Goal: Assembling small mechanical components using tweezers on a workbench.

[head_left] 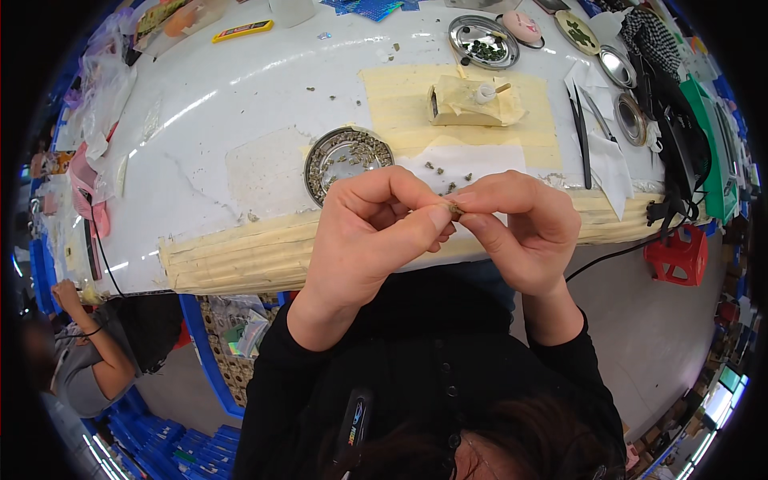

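My left hand (372,232) and my right hand (524,228) meet over the table's near edge. Thumbs and forefingers of both pinch one tiny brownish-grey piece (455,210); its exact kind is too small to make out. Just beyond my left hand stands a round metal dish (350,166) strewn with many similar small pieces. A few loose pieces (430,166) lie on the white paper (488,158) past my fingertips. Farther back, a tape-wrapped block (472,104) carries a small white bottle (485,94) with a wooden stick in it.
Tweezers (580,136) lie on white paper to the right. A metal plate with dark green pieces (484,44) stands at the back, and a yellow box (242,31) at the back left. Below right is a red stool (677,256). Another person's arm (104,352) shows at far left.
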{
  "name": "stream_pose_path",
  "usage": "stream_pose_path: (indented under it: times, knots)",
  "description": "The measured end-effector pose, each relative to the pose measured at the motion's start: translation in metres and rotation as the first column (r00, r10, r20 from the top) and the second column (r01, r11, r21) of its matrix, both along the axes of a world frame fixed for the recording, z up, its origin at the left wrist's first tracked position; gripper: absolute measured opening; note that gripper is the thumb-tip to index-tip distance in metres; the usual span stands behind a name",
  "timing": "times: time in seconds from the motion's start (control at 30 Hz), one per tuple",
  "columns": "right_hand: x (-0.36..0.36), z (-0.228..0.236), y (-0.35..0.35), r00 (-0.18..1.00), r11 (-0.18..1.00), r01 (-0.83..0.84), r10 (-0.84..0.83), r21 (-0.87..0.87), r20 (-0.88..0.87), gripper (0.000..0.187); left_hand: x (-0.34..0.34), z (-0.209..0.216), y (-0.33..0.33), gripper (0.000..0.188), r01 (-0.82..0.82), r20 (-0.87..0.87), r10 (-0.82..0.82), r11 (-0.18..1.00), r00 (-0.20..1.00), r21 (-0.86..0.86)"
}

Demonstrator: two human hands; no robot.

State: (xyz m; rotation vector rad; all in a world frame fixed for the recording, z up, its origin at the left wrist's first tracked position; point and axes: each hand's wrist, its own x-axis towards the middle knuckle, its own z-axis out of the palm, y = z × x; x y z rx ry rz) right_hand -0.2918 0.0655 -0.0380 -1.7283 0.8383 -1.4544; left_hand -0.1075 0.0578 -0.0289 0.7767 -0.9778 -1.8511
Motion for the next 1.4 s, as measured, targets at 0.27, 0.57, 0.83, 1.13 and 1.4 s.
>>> stream_pose_path:
  times: [0.27,0.57,0.83,1.13,1.4]
  knots:
    - [-0.0044,0.0049,-0.0014,0.998,0.994,-0.062,0.065,0.095,-0.022,0.012,0.0014,0.0022,0.003,0.006,0.046,0.097,-0.041,0.998,0.994,-0.045]
    - [-0.0013,0.0026,-0.001,0.997,0.995,-0.063,0.061,0.074,0.038,0.013,0.0018,0.0011,0.0005,0.006,0.006,0.066,-0.006,1.0,0.998,-0.01]
    - [-0.0002,0.0044,-0.0012,0.998,1.0,0.016,-0.016,0.005,-0.054,0.013,-0.002,0.0053,0.005,0.005,-0.046,0.118,0.057,0.994,0.991,-0.096]
    - [0.0009,0.005,-0.0022,0.978,0.986,0.1,-0.122,-0.131,-0.171,0.017,-0.0064,0.0049,0.007,0.004,-0.112,0.087,0.13,0.976,0.988,-0.189]
    - [0.0,0.0077,0.001,0.999,0.998,0.003,-0.001,0.066,-0.032,0.014,-0.0053,-0.0004,0.0083,0.008,-0.137,0.163,0.217,0.907,0.962,-0.399]
